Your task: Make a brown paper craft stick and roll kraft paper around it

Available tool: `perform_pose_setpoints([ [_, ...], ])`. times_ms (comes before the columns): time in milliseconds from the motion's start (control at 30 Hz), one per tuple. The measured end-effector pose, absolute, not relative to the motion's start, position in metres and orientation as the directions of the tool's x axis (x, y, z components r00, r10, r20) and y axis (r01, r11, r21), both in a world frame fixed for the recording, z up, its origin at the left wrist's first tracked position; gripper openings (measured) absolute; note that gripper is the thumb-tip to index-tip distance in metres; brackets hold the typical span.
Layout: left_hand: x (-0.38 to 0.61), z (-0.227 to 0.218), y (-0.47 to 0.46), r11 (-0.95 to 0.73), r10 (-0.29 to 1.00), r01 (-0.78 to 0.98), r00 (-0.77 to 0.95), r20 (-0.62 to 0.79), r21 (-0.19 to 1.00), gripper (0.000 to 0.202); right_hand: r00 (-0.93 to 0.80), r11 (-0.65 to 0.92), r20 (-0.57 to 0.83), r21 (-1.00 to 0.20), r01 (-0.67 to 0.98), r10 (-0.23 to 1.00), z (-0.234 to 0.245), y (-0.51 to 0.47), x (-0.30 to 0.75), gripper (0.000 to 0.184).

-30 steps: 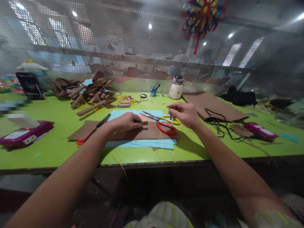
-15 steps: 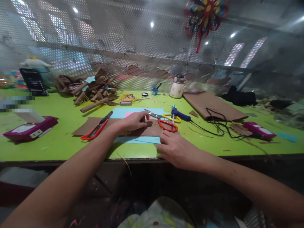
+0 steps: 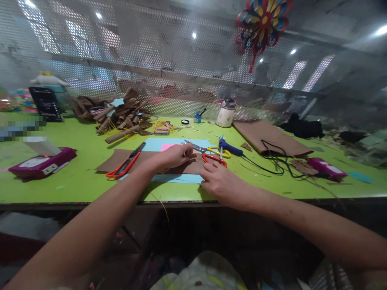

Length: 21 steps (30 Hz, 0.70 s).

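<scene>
My left hand [image 3: 177,156] rests over a brown paper sheet [image 3: 145,158], its fingers curled together; what they grip, if anything, is hidden. Just right of it, my right hand [image 3: 222,184] is pinched closed at the right end of the paper, its fingertips' contents too small to make out. Light blue paper [image 3: 178,178] shows beneath the brown sheet. Red-handled scissors [image 3: 127,163] lie across the sheet's left part. Beyond my hands are scissors with one yellow and one red loop [image 3: 216,152], beside a blue glue gun [image 3: 231,148]. A thin yellow thread [image 3: 163,205] hangs over the table edge.
Rolled brown paper pieces [image 3: 123,121] are heaped at the back left. A white bottle [image 3: 226,113], a small blue jar [image 3: 197,117] and folded brown paper [image 3: 269,139] stand or lie behind. Purple boxes [image 3: 44,163] sit at both sides. A black cord [image 3: 272,171] trails right.
My right hand's fingers have closed in and shifted slightly upward, covering part of the red scissor loop. My left hand's fingers are curled tighter. The whole view has moved slightly.
</scene>
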<state>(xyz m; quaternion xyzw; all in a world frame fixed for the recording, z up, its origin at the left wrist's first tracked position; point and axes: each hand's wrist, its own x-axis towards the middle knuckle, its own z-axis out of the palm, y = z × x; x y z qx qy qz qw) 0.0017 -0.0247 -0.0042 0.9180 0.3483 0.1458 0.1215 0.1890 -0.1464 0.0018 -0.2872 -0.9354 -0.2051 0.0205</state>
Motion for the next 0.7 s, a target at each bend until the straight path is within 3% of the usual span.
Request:
perform_pose_setpoints([
  [267,0.0,-0.007,-0.021,-0.716,0.684,0.606,0.707,0.177,0.347,0.028,-0.917,0.819,0.024,0.441,0.367,0.399,0.0,-0.139,0.181,0.02],
  [367,0.0,-0.007,-0.021,-0.713,0.689,0.615,0.702,0.179,0.336,0.029,-0.924,0.813,0.081,0.451,0.368,0.373,-0.004,-0.137,0.184,0.022],
  [467,0.0,-0.006,-0.022,-0.721,0.68,0.606,0.712,0.175,0.335,0.029,-0.902,0.805,0.247,0.41,0.429,0.355,-0.004,-0.136,0.191,0.023],
  [533,0.0,-0.005,-0.023,-0.721,0.679,0.607,0.715,0.167,0.335,0.028,-0.829,0.808,0.41,0.288,0.514,0.381,0.001,-0.139,0.197,0.023],
  [600,0.0,-0.004,-0.026,-0.719,0.681,0.61,0.714,0.161,0.334,0.027,-0.707,0.814,0.545,0.077,0.576,0.45,0.007,-0.146,0.205,0.019],
  [700,0.001,-0.001,-0.029,-0.709,0.689,0.618,0.709,0.148,0.341,0.025,-0.497,0.763,0.632,-0.247,0.597,0.594,0.018,-0.16,0.218,0.009],
])
